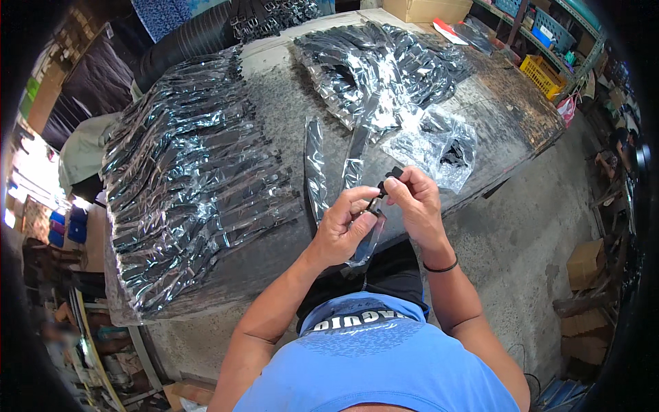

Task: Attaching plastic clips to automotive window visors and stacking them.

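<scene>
Close to the table's near edge, my left hand (344, 226) pinches the buckle end of a black belt in a clear plastic sleeve (371, 240). My right hand (417, 206) grips a small black piece (391, 176), perhaps a plastic hanger, between thumb and fingers. It meets the belt's end between the two hands; whether it is fastened there I cannot tell. Two sleeved belts, a shorter-looking one (315, 161) and another (355, 154), lie just beyond my hands. An open clear bag (453, 151) with small black pieces inside rests beyond my right hand.
Many sleeved belts lie in rows (192, 172) on the worn table (281, 257) at left. Another sleeved pile (384, 65) spreads at the back, with loose buckled belts (271, 17) behind. A cardboard box (425, 8) and a shelf with a yellow crate (542, 75) stand at back right.
</scene>
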The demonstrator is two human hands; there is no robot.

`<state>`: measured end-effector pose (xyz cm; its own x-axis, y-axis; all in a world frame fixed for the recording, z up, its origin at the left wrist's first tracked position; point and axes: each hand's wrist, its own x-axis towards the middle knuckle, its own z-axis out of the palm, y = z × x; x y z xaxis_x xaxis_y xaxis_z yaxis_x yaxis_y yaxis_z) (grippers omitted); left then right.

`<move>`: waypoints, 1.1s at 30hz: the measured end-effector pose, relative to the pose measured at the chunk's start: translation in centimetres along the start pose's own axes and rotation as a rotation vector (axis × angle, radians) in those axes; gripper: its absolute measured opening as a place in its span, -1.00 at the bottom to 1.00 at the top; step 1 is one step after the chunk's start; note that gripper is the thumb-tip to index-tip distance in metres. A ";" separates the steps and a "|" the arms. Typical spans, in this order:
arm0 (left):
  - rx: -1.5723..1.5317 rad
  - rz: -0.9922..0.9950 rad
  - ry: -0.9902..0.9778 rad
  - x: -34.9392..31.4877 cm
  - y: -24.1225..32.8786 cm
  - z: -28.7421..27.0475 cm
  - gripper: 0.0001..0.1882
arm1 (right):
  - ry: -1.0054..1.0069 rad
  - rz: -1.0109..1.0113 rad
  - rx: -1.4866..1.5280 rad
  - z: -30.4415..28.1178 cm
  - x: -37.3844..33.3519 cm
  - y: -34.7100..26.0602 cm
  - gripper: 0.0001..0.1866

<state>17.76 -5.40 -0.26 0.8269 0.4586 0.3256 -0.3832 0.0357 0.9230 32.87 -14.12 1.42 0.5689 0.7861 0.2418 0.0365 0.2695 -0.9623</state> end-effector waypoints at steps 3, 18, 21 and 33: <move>0.136 0.072 0.003 0.3 -0.4 -0.3 -0.72 | -0.045 -0.028 -0.027 0.8 -0.6 -1.7 -0.81; 0.207 -0.149 0.027 0.1 0.6 0.2 -0.79 | -0.059 -0.189 -0.106 1.0 -1.8 -0.8 -0.86; 0.223 -0.148 0.073 0.0 0.5 0.5 -0.75 | -0.055 -0.157 -0.053 1.1 -2.0 -0.7 -0.86; 0.515 0.042 0.092 -0.2 0.7 0.3 -0.78 | -0.158 -0.312 -0.493 0.7 -1.8 -2.9 -0.81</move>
<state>17.42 -5.73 0.40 0.7664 0.5272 0.3669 -0.1441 -0.4155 0.8981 31.15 -15.86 3.86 0.3427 0.7944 0.5015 0.5799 0.2411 -0.7782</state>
